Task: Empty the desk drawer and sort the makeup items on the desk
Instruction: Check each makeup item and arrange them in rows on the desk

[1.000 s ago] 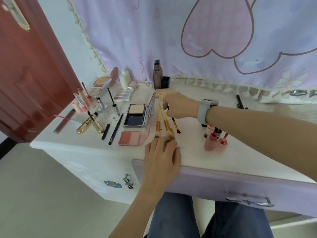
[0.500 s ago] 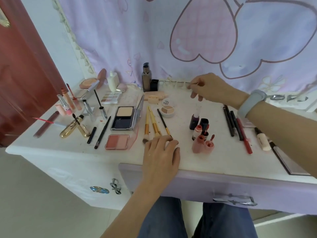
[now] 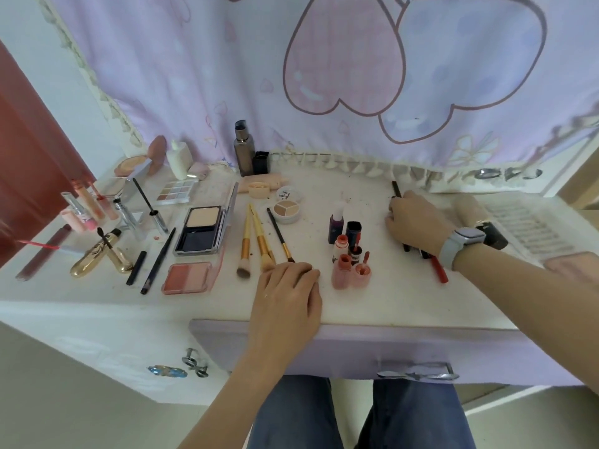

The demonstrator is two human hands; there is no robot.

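The right hand [image 3: 418,222] lies knuckles-up on the desk [image 3: 389,306], fingers curled over a row of dark pencils [image 3: 396,189] and a red one [image 3: 439,270]; whether it actually grips one I cannot tell. The left hand [image 3: 287,296] rests flat near the front edge, fingers relaxed and together, holding nothing. Just beyond its fingertips lie three makeup brushes [image 3: 259,238]. Between the hands stand small lip-tint bottles [image 3: 348,257]. Left of the left hand sit a blush compact [image 3: 188,277] and an open powder compact [image 3: 202,230]. Below it, the lilac drawer front [image 3: 356,351] is visible.
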